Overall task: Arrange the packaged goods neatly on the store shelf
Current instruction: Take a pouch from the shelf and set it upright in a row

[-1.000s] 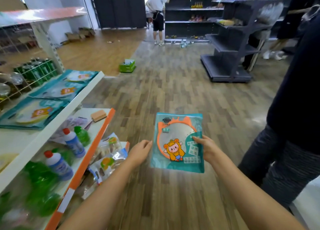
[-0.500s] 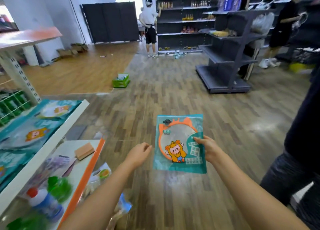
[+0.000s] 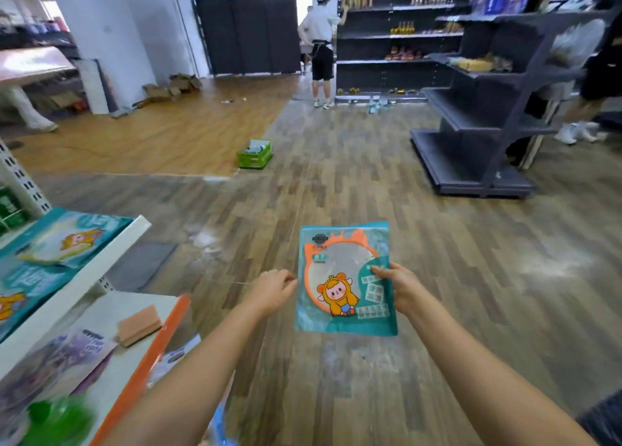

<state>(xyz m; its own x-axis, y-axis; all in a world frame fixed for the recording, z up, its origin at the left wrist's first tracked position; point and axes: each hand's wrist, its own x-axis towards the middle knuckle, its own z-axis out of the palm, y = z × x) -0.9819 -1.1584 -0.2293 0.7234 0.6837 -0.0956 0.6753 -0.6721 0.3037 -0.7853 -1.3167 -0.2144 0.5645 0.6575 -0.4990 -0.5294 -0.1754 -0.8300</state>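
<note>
The right hand [image 3: 402,287] pinches the right edge of a teal packet [image 3: 345,279] (cartoon figure on its front), held flat above the wooden floor [image 3: 437,243]. The left hand [image 3: 272,289], loosely curled and holding nothing, hovers just beside its left edge. Matching packets [image 3: 60,243] lie on the white shelf [image 3: 101,260] at left

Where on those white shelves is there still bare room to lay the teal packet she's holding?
The right hand pinches the teal packet. Bare room shows on the lower shelf: the white strip behind the peach sponge block, up to the orange edge. The upper shelf is crowded with overlapping teal packets. Beside the purple packet it is cluttered.
</note>
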